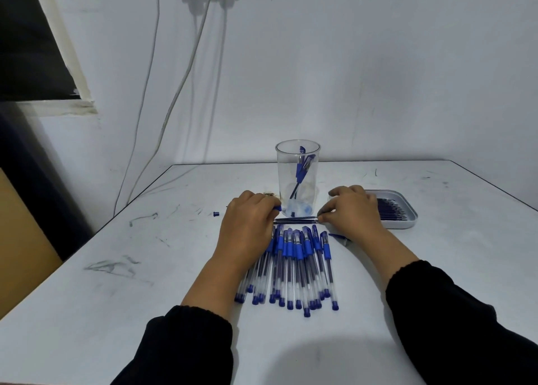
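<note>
Several blue gel pens point(294, 268) lie side by side in a heap at the middle of the white table point(116, 283). Just beyond them a thin dark ink refill point(295, 219) is held level between my two hands. My left hand point(247, 224) curls round its left end, with a small blue piece showing at the fingers. My right hand point(353, 210) pinches its right end. Behind the refill stands a clear plastic cup point(297, 178) with a couple of blue pens inside.
A shallow white tray point(406, 221) holding several dark refills sits at the right, partly behind my right hand. A small blue cap point(215, 214) lies left of my left hand, another loose blue piece point(339, 237) by my right wrist. White cables point(174, 99) hang down the wall.
</note>
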The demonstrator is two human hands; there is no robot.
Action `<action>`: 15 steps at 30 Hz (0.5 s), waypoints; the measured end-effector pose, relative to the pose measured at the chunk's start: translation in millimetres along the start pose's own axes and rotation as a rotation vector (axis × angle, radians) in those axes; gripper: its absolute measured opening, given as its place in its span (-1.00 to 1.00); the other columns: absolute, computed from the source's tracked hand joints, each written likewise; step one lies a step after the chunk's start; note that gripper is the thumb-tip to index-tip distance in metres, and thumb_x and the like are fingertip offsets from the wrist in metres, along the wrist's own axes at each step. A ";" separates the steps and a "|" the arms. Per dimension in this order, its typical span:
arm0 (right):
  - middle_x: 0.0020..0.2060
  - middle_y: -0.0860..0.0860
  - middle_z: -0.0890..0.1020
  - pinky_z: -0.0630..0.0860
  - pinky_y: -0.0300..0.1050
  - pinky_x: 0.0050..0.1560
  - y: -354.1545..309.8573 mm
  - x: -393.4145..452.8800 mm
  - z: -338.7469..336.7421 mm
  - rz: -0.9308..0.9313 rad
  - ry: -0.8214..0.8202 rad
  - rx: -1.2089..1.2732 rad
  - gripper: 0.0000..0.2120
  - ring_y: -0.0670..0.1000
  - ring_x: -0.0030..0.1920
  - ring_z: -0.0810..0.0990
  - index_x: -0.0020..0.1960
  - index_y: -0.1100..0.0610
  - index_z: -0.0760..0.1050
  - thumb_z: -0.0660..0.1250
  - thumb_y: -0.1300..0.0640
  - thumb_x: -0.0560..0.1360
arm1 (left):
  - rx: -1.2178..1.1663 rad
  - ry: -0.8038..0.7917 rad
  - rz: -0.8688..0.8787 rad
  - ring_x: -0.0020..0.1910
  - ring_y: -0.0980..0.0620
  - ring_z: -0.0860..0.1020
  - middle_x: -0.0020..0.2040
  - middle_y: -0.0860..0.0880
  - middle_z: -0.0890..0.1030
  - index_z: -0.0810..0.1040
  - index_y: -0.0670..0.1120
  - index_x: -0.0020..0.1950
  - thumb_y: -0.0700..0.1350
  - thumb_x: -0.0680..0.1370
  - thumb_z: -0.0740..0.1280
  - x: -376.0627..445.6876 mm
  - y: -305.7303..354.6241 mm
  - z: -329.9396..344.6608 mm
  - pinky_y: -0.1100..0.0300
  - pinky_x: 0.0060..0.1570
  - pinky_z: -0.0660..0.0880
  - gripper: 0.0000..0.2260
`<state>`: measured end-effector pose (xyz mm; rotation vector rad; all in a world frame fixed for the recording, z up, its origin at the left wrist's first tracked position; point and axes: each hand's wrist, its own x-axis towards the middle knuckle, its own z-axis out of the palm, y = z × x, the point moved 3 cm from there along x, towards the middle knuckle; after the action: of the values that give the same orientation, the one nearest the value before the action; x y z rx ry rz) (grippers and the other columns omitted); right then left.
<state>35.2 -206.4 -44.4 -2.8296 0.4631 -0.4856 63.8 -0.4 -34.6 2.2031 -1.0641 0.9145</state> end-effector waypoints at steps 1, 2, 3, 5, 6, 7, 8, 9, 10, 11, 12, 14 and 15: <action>0.33 -0.13 0.44 0.14 0.00 0.27 -0.8 0.7 1.0 0.001 -0.009 -0.011 -0.86 0.02 0.34 0.24 0.01 -0.18 0.66 0.37 -0.09 0.47 | -0.001 0.000 0.000 -0.16 -0.10 0.54 -0.15 -0.02 0.65 0.63 -0.14 -0.03 -0.30 0.43 0.44 0.4 0.1 0.0 0.04 -0.17 0.44 -0.85; 0.35 -0.13 0.43 0.14 0.01 0.28 -1.7 1.3 1.8 0.001 -0.015 -0.022 -0.85 0.02 0.35 0.24 0.02 -0.18 0.66 0.38 -0.09 0.47 | -0.001 0.000 0.001 -0.16 -0.10 0.54 -0.15 -0.02 0.65 0.63 -0.14 -0.04 -0.30 0.43 0.44 0.7 0.3 0.1 0.04 -0.18 0.44 -0.85; 0.37 -0.13 0.41 0.14 0.02 0.29 -2.6 1.8 2.4 -0.001 -0.020 -0.030 -0.85 0.02 0.36 0.23 0.02 -0.19 0.65 0.38 -0.09 0.47 | 0.000 0.000 0.002 -0.16 -0.10 0.54 -0.15 -0.02 0.65 0.62 -0.14 -0.04 -0.30 0.43 0.44 0.8 0.2 0.2 0.05 -0.18 0.43 -0.85; 0.40 -0.13 0.39 0.14 0.03 0.30 -4.1 2.2 3.2 -0.008 -0.027 -0.046 -0.83 0.03 0.37 0.22 0.04 -0.19 0.65 0.38 -0.09 0.47 | -0.001 -0.004 0.004 -0.16 -0.10 0.54 -0.15 -0.02 0.65 0.62 -0.14 -0.04 -0.30 0.43 0.43 0.5 0.0 0.5 0.04 -0.17 0.44 -0.85; 0.41 -0.13 0.38 0.15 0.04 0.30 -4.8 2.2 3.5 -0.013 -0.031 -0.057 -0.82 0.03 0.38 0.22 0.05 -0.20 0.64 0.38 -0.09 0.47 | -0.001 -0.006 0.003 -0.16 -0.10 0.54 -0.15 -0.03 0.65 0.62 -0.14 -0.04 -0.30 0.43 0.43 0.4 0.0 0.8 0.04 -0.17 0.44 -0.85; 0.42 -0.12 0.37 0.15 0.04 0.30 -5.3 2.0 3.8 -0.019 -0.034 -0.065 -0.82 0.03 0.39 0.21 0.05 -0.21 0.64 0.38 -0.09 0.46 | -0.001 -0.006 0.003 -0.16 -0.10 0.54 -0.15 -0.03 0.65 0.62 -0.15 -0.03 -0.30 0.43 0.43 0.3 -0.1 0.9 0.03 -0.17 0.44 -0.86; 0.43 -0.12 0.36 0.15 0.04 0.29 -5.3 1.9 4.1 -0.023 -0.037 -0.067 -0.82 0.03 0.39 0.21 0.06 -0.21 0.64 0.38 -0.09 0.46 | 0.000 -0.007 0.005 -0.16 -0.10 0.54 -0.15 -0.03 0.65 0.62 -0.15 -0.04 -0.30 0.43 0.43 0.5 0.0 1.0 0.03 -0.17 0.44 -0.86; 0.43 -0.12 0.36 0.15 0.04 0.29 -5.0 1.6 4.2 -0.023 -0.040 -0.066 -0.82 0.03 0.39 0.21 0.05 -0.22 0.64 0.38 -0.09 0.46 | 0.002 -0.008 0.008 -0.17 -0.11 0.54 -0.15 -0.04 0.65 0.62 -0.15 -0.04 -0.30 0.43 0.43 0.6 0.2 1.1 0.03 -0.18 0.44 -0.86; 0.43 -0.12 0.36 0.16 0.04 0.29 -4.6 1.4 4.3 -0.023 -0.042 -0.067 -0.82 0.03 0.39 0.21 0.05 -0.22 0.64 0.38 -0.10 0.46 | 0.002 -0.009 0.010 -0.17 -0.11 0.54 -0.16 -0.04 0.65 0.62 -0.15 -0.05 -0.30 0.42 0.43 0.6 0.7 1.2 0.04 -0.19 0.44 -0.86; 0.43 -0.12 0.36 0.16 0.04 0.29 -4.1 1.2 4.5 -0.023 -0.043 -0.069 -0.82 0.04 0.39 0.21 0.06 -0.22 0.64 0.38 -0.11 0.46 | 0.003 -0.011 0.010 -0.18 -0.11 0.54 -0.16 -0.03 0.65 0.63 -0.15 -0.05 -0.31 0.42 0.43 0.8 1.1 1.3 0.05 -0.19 0.43 -0.86; 0.43 -0.11 0.36 0.16 0.04 0.29 -3.4 1.0 4.6 -0.023 -0.042 -0.070 -0.81 0.04 0.39 0.21 0.06 -0.22 0.64 0.38 -0.11 0.46 | 0.003 -0.013 0.007 -0.17 -0.11 0.54 -0.16 -0.03 0.65 0.63 -0.15 -0.05 -0.31 0.42 0.43 0.7 1.2 1.3 0.05 -0.19 0.43 -0.86; 0.43 -0.11 0.36 0.15 0.05 0.30 -2.4 1.2 4.4 -0.021 -0.042 -0.061 -0.82 0.04 0.39 0.20 0.06 -0.21 0.64 0.38 -0.11 0.46 | 0.005 -0.018 0.001 -0.17 -0.10 0.54 -0.16 -0.03 0.65 0.62 -0.14 -0.04 -0.30 0.43 0.43 0.4 1.2 1.3 0.04 -0.19 0.43 -0.86; 0.43 -0.11 0.36 0.15 0.05 0.30 -2.0 1.4 4.0 -0.017 -0.044 -0.051 -0.82 0.04 0.40 0.20 0.06 -0.20 0.64 0.38 -0.10 0.46 | 0.007 -0.020 0.001 -0.16 -0.10 0.54 -0.15 -0.03 0.65 0.62 -0.14 -0.04 -0.30 0.43 0.43 0.1 1.2 1.4 0.04 -0.18 0.43 -0.86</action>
<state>38.4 -204.4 -47.1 -2.8893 0.4495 -0.4189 63.3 -2.0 -35.2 2.2218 -1.0724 0.8993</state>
